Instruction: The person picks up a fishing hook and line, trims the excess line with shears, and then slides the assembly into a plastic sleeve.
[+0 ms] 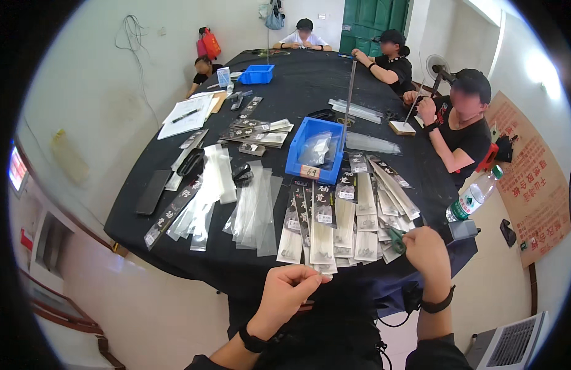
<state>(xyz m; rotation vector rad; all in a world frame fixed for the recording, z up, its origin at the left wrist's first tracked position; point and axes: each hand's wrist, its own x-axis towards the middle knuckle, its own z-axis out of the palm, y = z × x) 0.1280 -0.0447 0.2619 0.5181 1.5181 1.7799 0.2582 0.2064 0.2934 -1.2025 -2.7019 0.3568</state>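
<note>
1 black-covered table [310,80] stretches toward a green door [371,24] between white walls [82,68]. Near its close edge, the right hand [429,256] clasps green scissors [394,240] by packets [323,240]; the left hand [291,288] is pinched together, contents unclear.

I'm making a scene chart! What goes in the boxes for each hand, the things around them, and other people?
Left hand: fingertips pinched together; anything held is too small to tell
Right hand: holding a green tool, maybe scissors
Near hands: flat packets with dark tops
Left of packets: clear sleeves
Behind packets: blue bin holding clear bags
Right side: bottle with green-and-white label
Other people: four, around the table
</note>
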